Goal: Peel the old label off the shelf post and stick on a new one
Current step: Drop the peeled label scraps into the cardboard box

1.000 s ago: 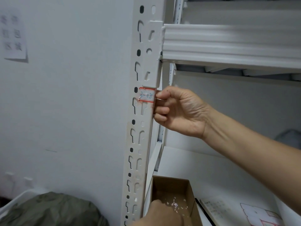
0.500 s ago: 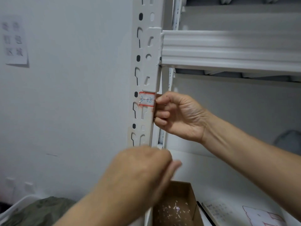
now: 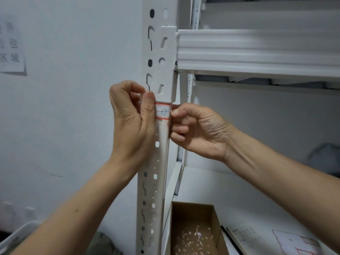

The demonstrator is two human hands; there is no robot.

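One open brown cardboard box (image 3: 191,211) sits nearest, on the white shelf board (image 3: 239,190), with pale paper scraps on its floor. A printed sheet of red-edged stickers (image 3: 298,242) lies to its right.

Farther up stands the white perforated metal shelf post (image 3: 156,181). The red-bordered white paper label (image 3: 163,112), with "08" handwritten on it, is on the post's front face, below the ribbed white shelf beam (image 3: 257,50).

Left hand (image 3: 132,126): the thumb lies flat over the label's left end and the other fingers are curled at the post's left edge. I cannot tell whether they nip anything.

Right hand (image 3: 198,133): the fingers are curled, with thumb and forefinger closed on the label's right end at the post's corner.

I cannot tell whether this label is the old one or the new one.

Risks:
- If it is being peeled, a fast or steep pull would likely tear the thin paper and leave shreds and glue behind.
- If it is being stuck on, uneven thumb pressure could set it crooked, or crease it over a slot.

Farthest off, a blurred paper notice (image 3: 11,48) hangs on the left wall.
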